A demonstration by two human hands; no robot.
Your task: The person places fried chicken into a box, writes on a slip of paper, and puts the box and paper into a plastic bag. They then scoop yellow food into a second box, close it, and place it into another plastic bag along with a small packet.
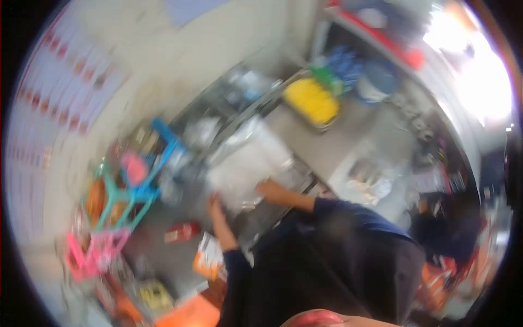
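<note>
Head view, heavily blurred and tilted. A pale, translucent plastic bag or sheet (248, 163), whitish and crinkled with glossy highlights, is held at its near edge by both hands. The left hand (215, 210) is placed on its lower left corner, the right hand (272, 191) on its lower right edge; whether the fingers are closed around the plastic or merely pressed on it cannot be told from the blur.

The plastic is laid on a grey metal surface (332, 147) that runs diagonally up to the right. A yellow basket (311, 101) is seen further along it. Blue, teal and pink racks (128, 191) are crowded at the left, before a pale wall (163, 54).

The long axis of the plastic is directed from the hands up and slightly right, away from the person.
</note>
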